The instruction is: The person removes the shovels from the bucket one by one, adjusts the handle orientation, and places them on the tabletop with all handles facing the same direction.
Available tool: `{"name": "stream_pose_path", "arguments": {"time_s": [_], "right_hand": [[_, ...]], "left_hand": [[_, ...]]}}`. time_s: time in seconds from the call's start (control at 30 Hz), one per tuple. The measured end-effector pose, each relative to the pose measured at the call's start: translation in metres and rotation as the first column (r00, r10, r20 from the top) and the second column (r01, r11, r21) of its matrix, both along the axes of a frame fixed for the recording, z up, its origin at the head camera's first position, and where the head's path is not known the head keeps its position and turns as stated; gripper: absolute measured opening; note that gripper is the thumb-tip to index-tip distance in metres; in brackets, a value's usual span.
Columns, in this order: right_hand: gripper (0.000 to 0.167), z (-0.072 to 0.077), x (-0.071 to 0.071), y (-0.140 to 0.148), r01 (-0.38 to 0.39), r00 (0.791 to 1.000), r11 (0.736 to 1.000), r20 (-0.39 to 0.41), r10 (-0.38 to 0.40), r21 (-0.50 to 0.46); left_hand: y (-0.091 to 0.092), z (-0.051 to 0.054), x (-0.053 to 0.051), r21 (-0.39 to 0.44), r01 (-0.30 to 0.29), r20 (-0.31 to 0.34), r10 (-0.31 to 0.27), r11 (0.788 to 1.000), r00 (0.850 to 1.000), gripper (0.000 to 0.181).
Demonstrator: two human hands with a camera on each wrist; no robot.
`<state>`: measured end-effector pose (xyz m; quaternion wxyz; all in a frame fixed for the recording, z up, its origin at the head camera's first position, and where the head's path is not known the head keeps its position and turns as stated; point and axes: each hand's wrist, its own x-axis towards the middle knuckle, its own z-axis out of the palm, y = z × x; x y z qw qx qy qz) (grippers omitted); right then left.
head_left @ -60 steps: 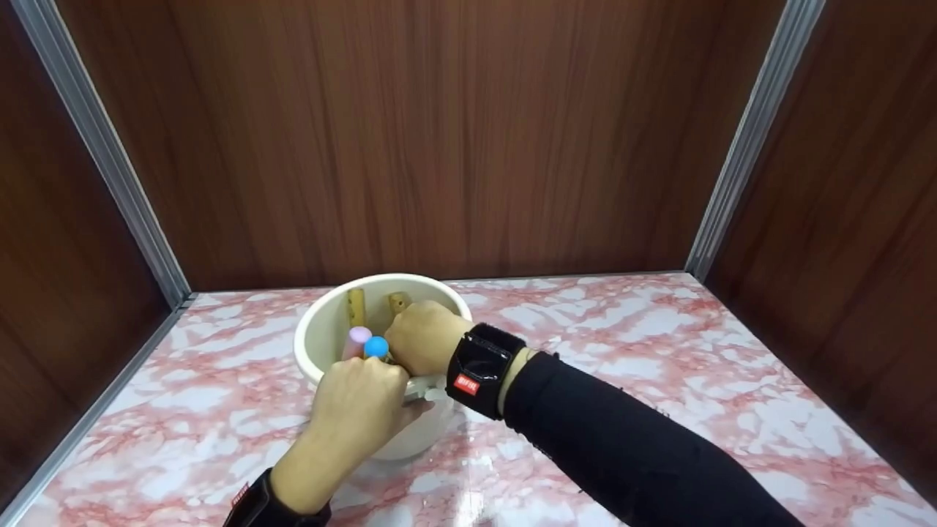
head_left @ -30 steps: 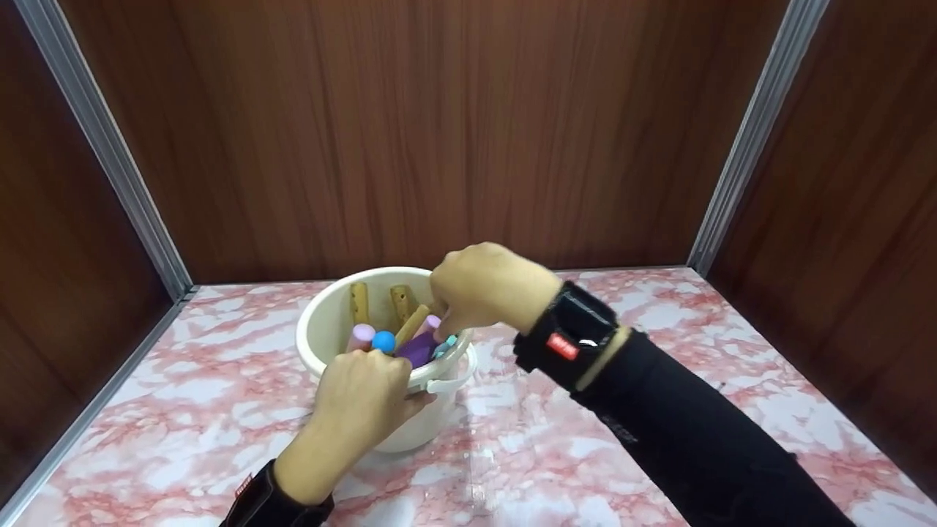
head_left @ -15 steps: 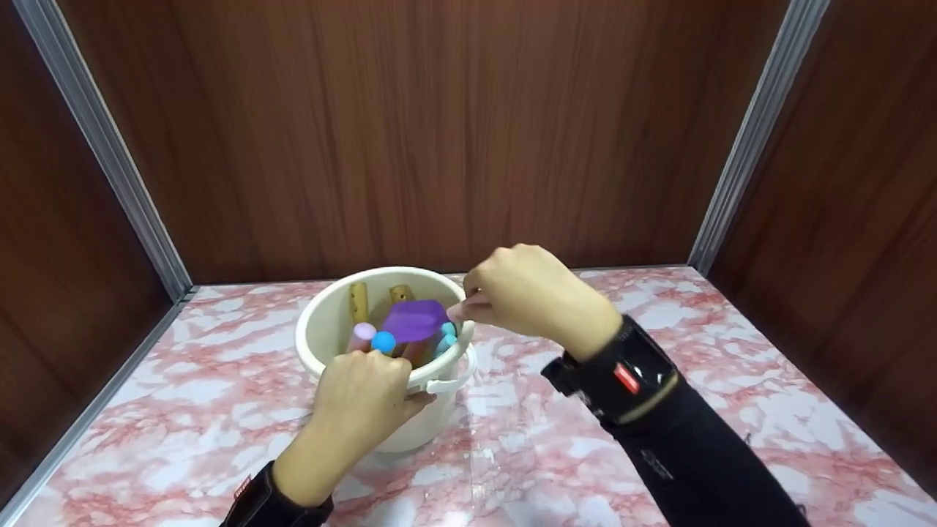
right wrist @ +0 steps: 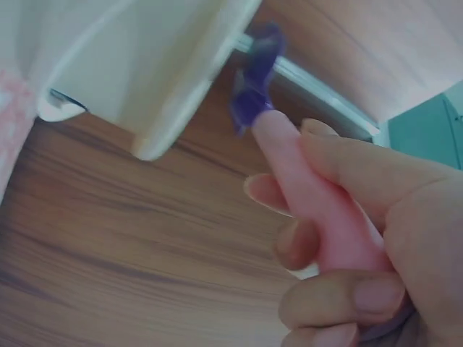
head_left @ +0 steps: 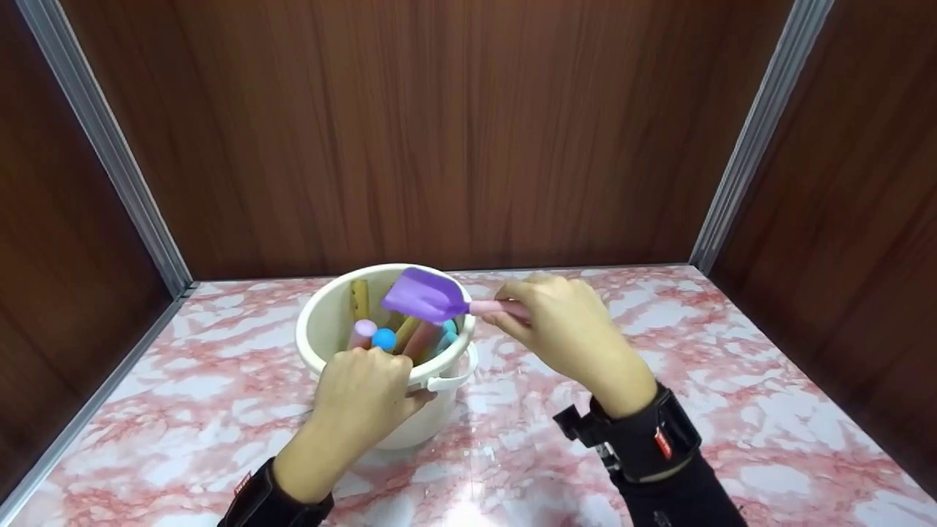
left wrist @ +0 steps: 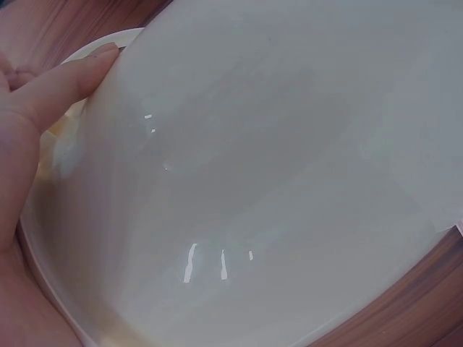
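Note:
My right hand (head_left: 560,326) grips the pink handle of a small toy shovel (head_left: 423,294) with a purple blade. The blade hangs over the right side of a white bucket (head_left: 421,428), pointing left. In the right wrist view, the thumb and fingers curl round the pink handle (right wrist: 307,191), just beside the bucket rim. My left hand (head_left: 359,388) grips the near rim of the bucket, thumb along the outside. Inside stand a lilac-ended handle (head_left: 365,329), a blue rounded end (head_left: 383,339), and turquoise pieces partly hidden by the rim.
A yellow-brown stick with holes (head_left: 359,300) leans against the bucket's inner wall. A white side handle (head_left: 454,380) sticks out at the bucket's right. The pink-marbled table (head_left: 659,351) is closed in by brown wood-look panels (head_left: 439,132) with grey metal corner strips.
My right hand has lifted the shovel up out of the bucket and drawn it to the right, so its pink handle shows. My left hand keeps its hold on the rim.

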<state>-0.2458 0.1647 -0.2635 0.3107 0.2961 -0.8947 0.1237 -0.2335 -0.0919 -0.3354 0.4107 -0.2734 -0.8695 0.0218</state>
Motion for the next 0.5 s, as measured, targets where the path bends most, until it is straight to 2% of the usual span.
{"name": "stream_pose_path", "arguments": {"time_s": [0.13,0.27,0.5], "right_hand": [[0.029,-0.013,-0.003,-0.001,0.001,0.999,0.997,0.041,0.002,-0.072],[0.031,-0.019,-0.006,-0.001,-0.007,0.998,0.993,0.059,0.015,-0.120],[0.028,-0.018,-0.013,0.003,-0.017,1.000,0.976,-0.011,0.015,-0.218]], "left_hand": [[0.000,0.000,0.000,-0.002,0.014,0.014,-0.013,1.000,1.000,0.054],[-0.001,0.000,0.000,0.001,0.019,0.011,-0.019,1.000,1.000,0.054],[-0.003,-0.001,0.000,0.017,0.014,-0.003,-0.014,1.000,1.000,0.054]]}}
